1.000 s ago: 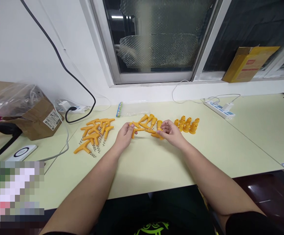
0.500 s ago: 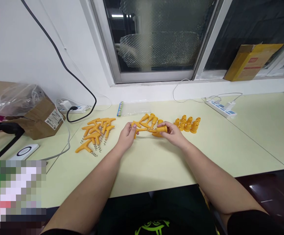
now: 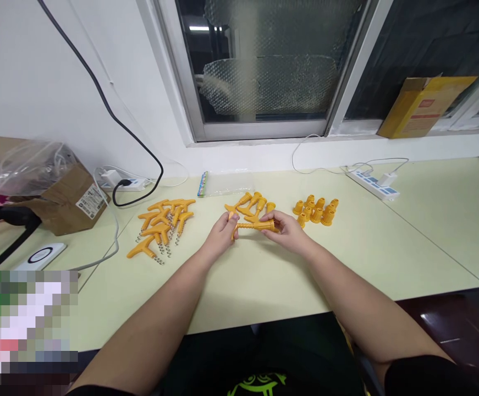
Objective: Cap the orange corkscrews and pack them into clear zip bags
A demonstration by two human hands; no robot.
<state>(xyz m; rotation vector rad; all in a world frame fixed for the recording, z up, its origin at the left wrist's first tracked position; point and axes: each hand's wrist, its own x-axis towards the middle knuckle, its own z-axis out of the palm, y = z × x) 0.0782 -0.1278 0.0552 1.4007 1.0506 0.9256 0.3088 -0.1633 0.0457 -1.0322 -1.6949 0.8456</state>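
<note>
Within right hand point(image 3: 287, 233) (closed): yellow cover point(image 3: 263, 225).

"Left hand point(image 3: 221, 234)?"
"Grips a yellow corkscrew point(image 3: 245, 226) by the handle, shaft pointing right."
"Right hand point(image 3: 287, 231)?"
"Fingers round a yellow sleeve point(image 3: 264, 225), open end on the shaft. Coil hidden."
"Behind them?"
"More sleeved corkscrews point(image 3: 259, 204) on the table point(image 3: 247, 280), clear bag point(image 3: 231, 184) past those."
"Sides?"
"Bare corkscrews point(image 3: 160, 217) piled left, coils showing. Loose sleeves point(image 3: 317, 213) clustered right, power strip point(image 3: 373, 184) beyond. Carton point(image 3: 72, 201) far left."
</note>
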